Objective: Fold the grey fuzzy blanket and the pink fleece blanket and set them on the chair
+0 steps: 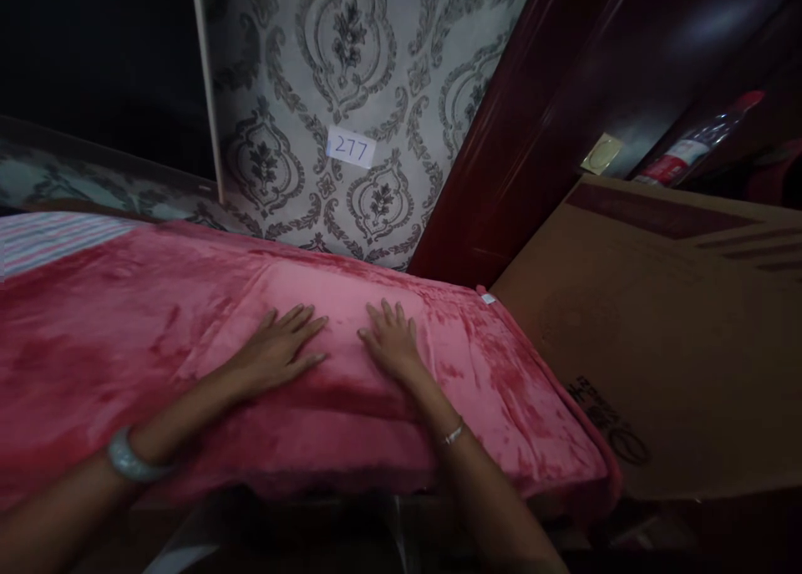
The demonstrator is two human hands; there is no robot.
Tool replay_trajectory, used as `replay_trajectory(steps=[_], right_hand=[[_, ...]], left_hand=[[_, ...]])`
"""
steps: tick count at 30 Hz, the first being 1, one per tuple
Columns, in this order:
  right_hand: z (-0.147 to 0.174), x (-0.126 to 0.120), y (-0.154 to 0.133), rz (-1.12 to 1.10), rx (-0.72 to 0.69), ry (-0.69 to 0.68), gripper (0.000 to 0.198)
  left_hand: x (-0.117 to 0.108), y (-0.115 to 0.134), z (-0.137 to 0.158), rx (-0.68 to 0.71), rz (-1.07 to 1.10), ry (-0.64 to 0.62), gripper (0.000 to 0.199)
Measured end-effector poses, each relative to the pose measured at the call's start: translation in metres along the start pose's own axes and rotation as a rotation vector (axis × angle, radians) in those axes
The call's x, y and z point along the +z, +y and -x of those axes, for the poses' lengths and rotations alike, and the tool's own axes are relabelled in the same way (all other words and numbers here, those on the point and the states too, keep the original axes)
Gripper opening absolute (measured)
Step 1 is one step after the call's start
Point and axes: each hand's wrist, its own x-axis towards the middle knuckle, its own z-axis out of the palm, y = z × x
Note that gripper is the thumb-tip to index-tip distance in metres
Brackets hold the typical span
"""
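A pink plush blanket [476, 373] covers a raised flat surface in front of me. On its middle lies a smooth, lighter pink rectangular patch [338, 294], which could be folded cloth of the same kind; I cannot tell for sure. My left hand [279, 348] rests flat on the left part of this patch, fingers spread. My right hand [392, 336] lies palm down on its right part, fingers also apart. Both hands touch the fabric and grip nothing. The left wrist wears a pale bangle [134, 457], the right a thin bracelet [454, 431].
A large cardboard box [677, 332] stands right of the blanket, with a red-capped plastic bottle [682, 154] on it. Behind rise patterned wallpaper [344, 48] bearing a paper marked 277 [351, 147], and a dark red wooden post [494, 156]. Striped cloth [56, 236] lies far left.
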Motion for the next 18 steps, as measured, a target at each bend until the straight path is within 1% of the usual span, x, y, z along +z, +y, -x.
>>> replay_trajectory(steps=[2,4,6,8,10,14,16,18], right_hand=[[0.026,0.011,-0.008,0.010,-0.077,-0.016,0.069],[0.044,0.024,-0.011,0.023,-0.087,-0.015,0.071],[0.052,0.035,-0.010,0.039,-0.068,0.031,0.071],[0.054,0.042,-0.009,0.050,-0.059,0.085,0.071],[0.053,0.043,-0.009,0.053,-0.056,0.104,0.071],[0.055,0.033,0.002,0.062,-0.056,0.039,0.066],[0.060,0.028,0.016,0.077,-0.013,0.024,0.062],[0.068,0.028,0.033,0.073,0.057,0.041,0.061]], left_hand=[[0.002,-0.002,0.006,0.018,-0.038,0.021,0.075],[0.009,-0.006,0.010,-0.013,-0.091,0.049,0.076],[0.017,-0.008,0.012,-0.059,-0.128,0.086,0.079],[0.023,-0.009,0.013,-0.076,-0.149,0.111,0.080],[0.022,-0.008,0.014,-0.075,-0.165,0.099,0.080],[0.011,-0.013,0.023,-0.063,-0.225,0.039,0.077],[0.007,-0.023,0.031,-0.109,-0.244,0.057,0.073],[0.008,-0.036,0.041,-0.194,-0.218,0.080,0.068]])
